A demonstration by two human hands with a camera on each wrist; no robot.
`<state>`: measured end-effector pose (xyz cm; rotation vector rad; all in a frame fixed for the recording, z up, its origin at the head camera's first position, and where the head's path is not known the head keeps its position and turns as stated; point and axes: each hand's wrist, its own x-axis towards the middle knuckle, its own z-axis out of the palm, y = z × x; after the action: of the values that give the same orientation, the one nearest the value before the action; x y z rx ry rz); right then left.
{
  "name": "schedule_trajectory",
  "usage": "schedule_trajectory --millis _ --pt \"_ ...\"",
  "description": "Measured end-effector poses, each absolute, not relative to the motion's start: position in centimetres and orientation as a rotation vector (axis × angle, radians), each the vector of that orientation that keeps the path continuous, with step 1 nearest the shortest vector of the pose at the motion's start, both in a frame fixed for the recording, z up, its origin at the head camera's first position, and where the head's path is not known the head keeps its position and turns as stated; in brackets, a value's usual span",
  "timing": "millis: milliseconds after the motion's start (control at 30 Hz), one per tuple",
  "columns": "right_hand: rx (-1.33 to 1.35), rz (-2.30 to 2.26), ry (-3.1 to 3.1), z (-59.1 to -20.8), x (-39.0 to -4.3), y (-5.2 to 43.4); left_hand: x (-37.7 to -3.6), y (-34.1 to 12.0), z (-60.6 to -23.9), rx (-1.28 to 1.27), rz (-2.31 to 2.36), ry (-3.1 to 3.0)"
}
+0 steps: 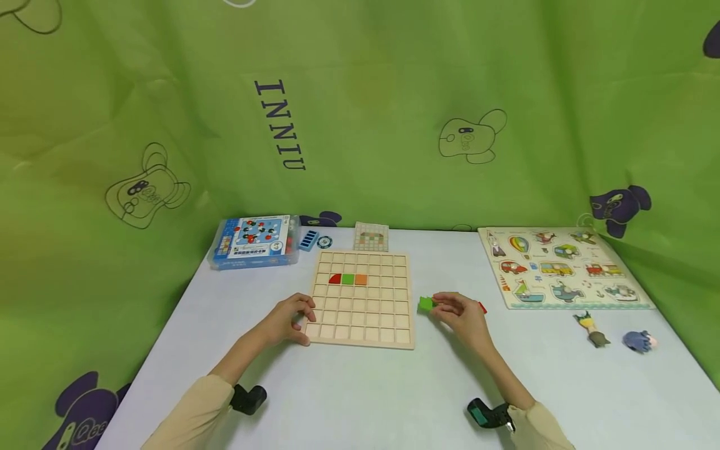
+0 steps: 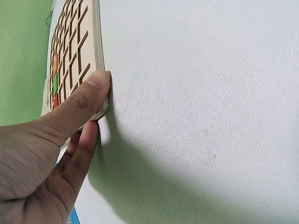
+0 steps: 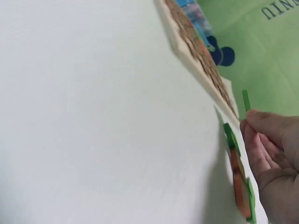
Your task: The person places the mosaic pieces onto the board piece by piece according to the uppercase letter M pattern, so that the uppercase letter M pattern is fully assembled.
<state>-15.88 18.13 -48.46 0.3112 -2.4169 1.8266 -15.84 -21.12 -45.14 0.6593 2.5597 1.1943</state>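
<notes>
A wooden grid board (image 1: 358, 319) lies on the white table, with a red rounded tile (image 1: 335, 279), a green tile (image 1: 348, 279) and an orange tile (image 1: 361, 280) side by side in one row. The board's near left corner is held by my left hand (image 1: 288, 320), the thumb along the near edge and the fingers at the left side. Right of the board, my right hand (image 1: 462, 317) pinches a thin green tile (image 3: 246, 100) between thumb and fingertips. Beneath that hand, loose orange and green tiles (image 3: 239, 179) lie on the table; a red piece (image 1: 482, 307) shows past the knuckles.
Behind the board stands a pattern card (image 1: 371, 237). A boxed molecule set (image 1: 255, 240), a blue piece (image 1: 309, 240) and a round token (image 1: 324, 242) are at the back left. On the right lie a vehicle puzzle board (image 1: 562, 269) and two small figures (image 1: 592, 329).
</notes>
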Motion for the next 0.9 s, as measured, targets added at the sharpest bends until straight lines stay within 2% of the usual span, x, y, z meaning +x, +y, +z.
schedule_trajectory --millis 333,633,900 --pt "0.298 1.857 -2.408 -48.0 -20.5 14.6 -16.0 -21.0 -45.4 0.691 1.176 2.579" --pt "0.517 1.552 -2.575 -48.0 -22.7 11.3 -15.8 -20.9 -45.3 0.677 1.183 2.580" --pt "0.651 1.516 -2.583 -47.9 -23.8 9.5 -15.8 -20.9 -45.0 0.650 1.187 2.580"
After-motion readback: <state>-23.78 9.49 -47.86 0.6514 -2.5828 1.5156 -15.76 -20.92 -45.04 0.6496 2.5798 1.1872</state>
